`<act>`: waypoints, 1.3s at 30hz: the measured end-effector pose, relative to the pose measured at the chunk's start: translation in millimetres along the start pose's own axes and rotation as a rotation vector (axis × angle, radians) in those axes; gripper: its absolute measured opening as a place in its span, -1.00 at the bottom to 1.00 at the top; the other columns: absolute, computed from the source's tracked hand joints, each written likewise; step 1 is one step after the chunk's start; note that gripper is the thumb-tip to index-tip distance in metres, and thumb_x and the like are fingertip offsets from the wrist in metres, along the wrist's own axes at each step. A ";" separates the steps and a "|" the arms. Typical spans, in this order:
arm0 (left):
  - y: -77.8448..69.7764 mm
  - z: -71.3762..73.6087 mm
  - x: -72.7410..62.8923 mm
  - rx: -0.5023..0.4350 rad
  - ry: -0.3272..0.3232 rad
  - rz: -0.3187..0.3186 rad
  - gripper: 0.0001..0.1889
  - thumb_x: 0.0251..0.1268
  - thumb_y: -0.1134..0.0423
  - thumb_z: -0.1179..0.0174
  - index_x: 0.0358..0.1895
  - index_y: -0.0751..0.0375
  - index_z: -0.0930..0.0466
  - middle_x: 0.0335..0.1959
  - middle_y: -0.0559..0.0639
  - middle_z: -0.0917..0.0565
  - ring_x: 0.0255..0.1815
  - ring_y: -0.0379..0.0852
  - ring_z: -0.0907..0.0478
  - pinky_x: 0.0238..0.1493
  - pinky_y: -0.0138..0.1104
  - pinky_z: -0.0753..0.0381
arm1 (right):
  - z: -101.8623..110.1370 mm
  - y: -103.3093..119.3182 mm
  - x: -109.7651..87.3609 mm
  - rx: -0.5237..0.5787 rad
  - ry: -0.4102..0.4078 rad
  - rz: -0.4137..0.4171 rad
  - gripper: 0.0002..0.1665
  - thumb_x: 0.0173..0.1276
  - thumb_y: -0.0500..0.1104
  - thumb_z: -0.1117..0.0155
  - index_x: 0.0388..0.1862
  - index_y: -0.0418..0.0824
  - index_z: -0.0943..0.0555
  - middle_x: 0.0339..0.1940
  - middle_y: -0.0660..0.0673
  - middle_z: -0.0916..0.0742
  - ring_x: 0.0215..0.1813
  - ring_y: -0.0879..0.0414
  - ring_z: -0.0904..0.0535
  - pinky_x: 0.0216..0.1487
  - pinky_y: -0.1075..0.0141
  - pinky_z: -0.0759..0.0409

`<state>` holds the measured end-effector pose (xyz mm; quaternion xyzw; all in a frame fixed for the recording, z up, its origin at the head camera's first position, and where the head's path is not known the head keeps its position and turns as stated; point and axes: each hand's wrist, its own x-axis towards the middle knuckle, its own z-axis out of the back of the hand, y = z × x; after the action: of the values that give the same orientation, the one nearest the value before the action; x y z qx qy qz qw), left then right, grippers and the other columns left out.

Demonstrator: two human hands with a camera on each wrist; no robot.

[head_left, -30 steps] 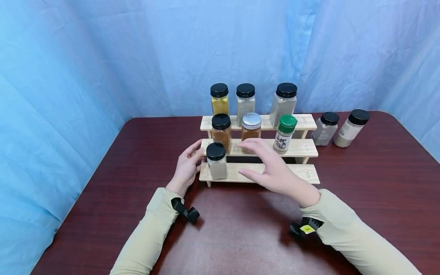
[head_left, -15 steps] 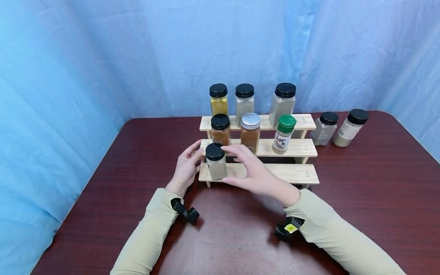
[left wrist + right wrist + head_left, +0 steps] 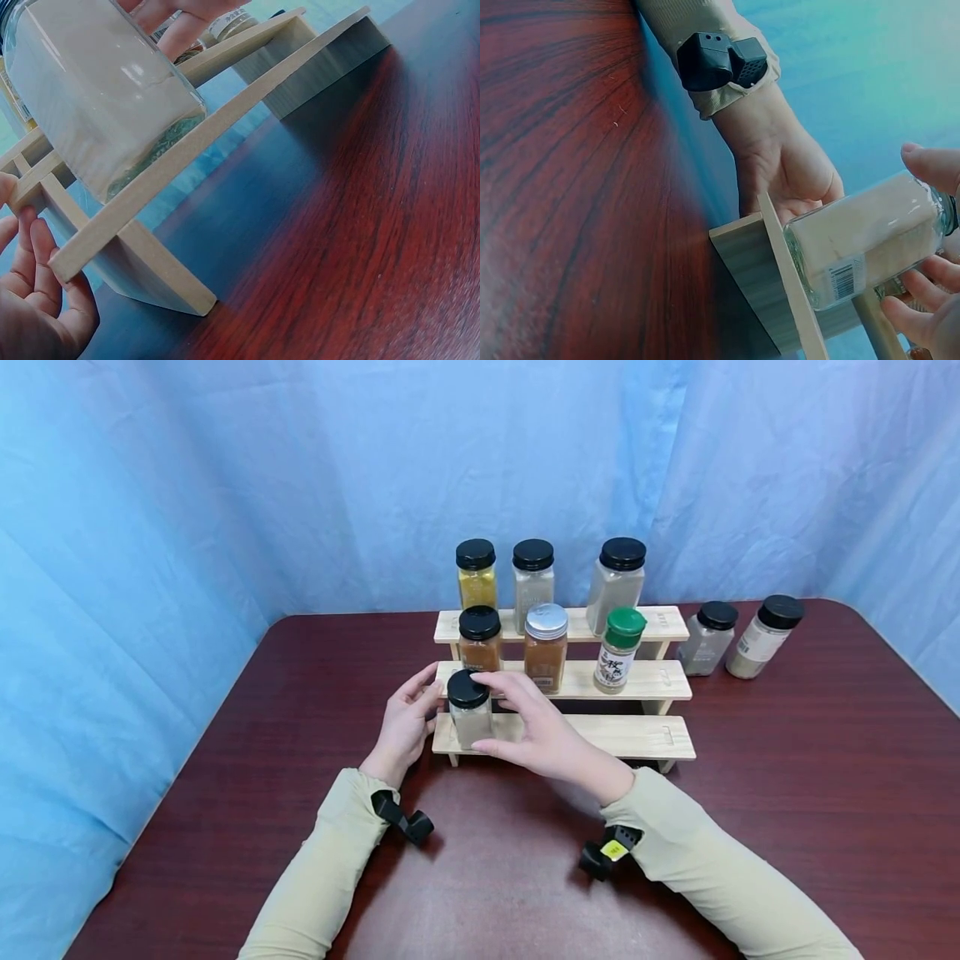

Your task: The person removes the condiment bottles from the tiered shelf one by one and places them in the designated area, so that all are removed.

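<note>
A clear glass spice jar (image 3: 471,727) with a black lid and pale powder stands upright at the left end of the bottom shelf of a wooden three-tier rack (image 3: 600,735). My right hand (image 3: 540,731) holds this jar from the right side, thumb low and fingers up by the lid; in the right wrist view, thumb and fingers lie on opposite sides of it. At the rack's left end, my left hand (image 3: 405,722) grips the shelf edge. The left wrist view shows the left fingers (image 3: 45,270) curled at the wooden shelf ends, beside the jar.
Jars with yellow (image 3: 477,587), white (image 3: 533,593) and grey (image 3: 617,589) powder stand on the top shelf. The middle shelf holds two brown-filled jars (image 3: 545,660) and a green-capped one (image 3: 617,652). Two black-lidded jars (image 3: 707,643) stand right of the rack on the dark red table (image 3: 787,760).
My right hand has moved left along the bottom shelf, from in front of the middle jars to the front-left jar. My left hand stays at the rack's end.
</note>
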<state>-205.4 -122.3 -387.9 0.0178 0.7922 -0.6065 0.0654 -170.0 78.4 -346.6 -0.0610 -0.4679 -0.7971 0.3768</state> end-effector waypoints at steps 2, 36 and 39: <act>-0.1 0.2 -0.1 -0.003 -0.005 0.003 -0.54 0.44 0.32 0.00 0.38 0.14 -0.31 -0.44 -0.17 -0.48 -0.47 -0.32 -0.45 -0.50 -0.51 -0.39 | -2.2 -0.5 0.4 -0.001 -0.009 0.001 -0.18 0.10 -0.26 -0.47 0.34 -0.22 -0.33 0.23 -0.23 -0.43 0.26 -0.03 -0.36 0.22 0.08 -0.46; -1.0 -0.1 -1.6 0.014 -0.007 -0.010 -0.56 0.43 0.29 -0.02 0.35 0.11 -0.35 -0.44 -0.15 -0.49 -0.46 -0.34 -0.48 -0.54 -0.52 -0.38 | -22.3 0.9 -0.5 -0.219 -0.209 0.188 -0.43 0.03 -0.33 -0.49 0.02 -0.28 -0.44 0.11 -0.39 -0.54 0.14 -0.18 -0.51 0.13 0.01 -0.49; -0.9 -0.6 -1.6 0.003 0.000 -0.004 -0.55 0.43 0.30 -0.02 0.36 0.14 -0.34 -0.43 -0.15 -0.49 -0.46 -0.33 -0.49 -0.50 -0.50 -0.45 | -22.4 0.8 -0.3 -0.213 -0.220 0.205 -0.43 0.01 -0.34 -0.50 -0.01 -0.28 -0.44 0.08 -0.40 -0.54 0.11 -0.19 -0.52 0.10 0.01 -0.51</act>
<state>-204.0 -121.8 -386.7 0.0164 0.7912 -0.6080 0.0644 -163.5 60.7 -358.6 -0.2348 -0.4104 -0.7881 0.3942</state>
